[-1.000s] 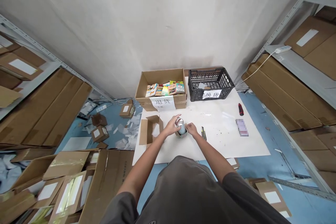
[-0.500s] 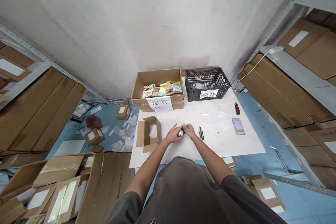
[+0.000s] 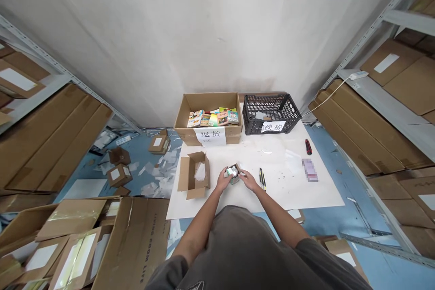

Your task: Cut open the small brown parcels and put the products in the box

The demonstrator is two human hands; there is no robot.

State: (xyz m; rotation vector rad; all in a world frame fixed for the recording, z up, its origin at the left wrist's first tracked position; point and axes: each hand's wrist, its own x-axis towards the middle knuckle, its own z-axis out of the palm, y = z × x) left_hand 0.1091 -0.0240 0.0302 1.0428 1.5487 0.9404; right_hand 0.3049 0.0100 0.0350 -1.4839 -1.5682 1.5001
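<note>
Between my two hands, above the white table (image 3: 272, 190), is a small box (image 3: 233, 171) with a white and green face and a dark opening at its top. My left hand (image 3: 223, 180) grips its left side with fingers curled round it. At the right edge, the fingers of my right hand (image 3: 249, 180) close on the box's rim. What lies inside is too small to make out. A black and yellow utility knife (image 3: 262, 179) rests just right of my right hand. To the left stands an open cardboard box (image 3: 192, 194) with white paper (image 3: 200, 172) inside.
Behind, a labelled carton (image 3: 234, 136) holds several small colourful boxes, beside a black plastic crate (image 3: 253, 126). A red and black tool (image 3: 308, 147) and a blurred purple item (image 3: 310, 170) lie at right. A large carton (image 3: 144, 240) of parcels and loaded shelves flank the table.
My hands have turned the small item, so its white and green face and dark opening now show instead of a dark, shiny surface. The camera view has shifted slightly.
</note>
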